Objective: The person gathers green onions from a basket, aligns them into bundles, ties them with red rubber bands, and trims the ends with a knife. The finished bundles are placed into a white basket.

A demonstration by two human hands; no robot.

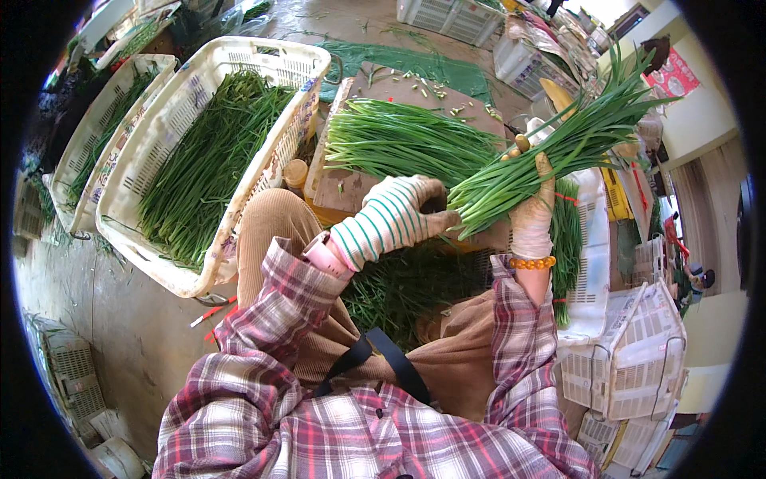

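Note:
My right hand (pixel 535 179), in a soiled pale glove with an amber bead bracelet at the wrist, holds up a bunch of long green leafy stalks, seemingly garlic chives (pixel 556 143). Their pale cut ends point down and left, the leaf tips up and right. Close to the cut ends is my left hand (pixel 401 209), in a white glove with green stripes, its thumb and fingers curved apart; whether the thumb touches the stalks I cannot tell. Behind both hands a thick layer of the same stalks (pixel 407 138) lies on a brown board (pixel 344 191).
At my left stands a large white plastic basket (pixel 239 239) of chives, with another basket (pixel 78 203) beyond. Dark greens (pixel 413 287) lie between my legs. Tied bundles (pixel 565 239) fill a white crate (pixel 592 239) at right. Stacked crates (pixel 640 359) stand at lower right.

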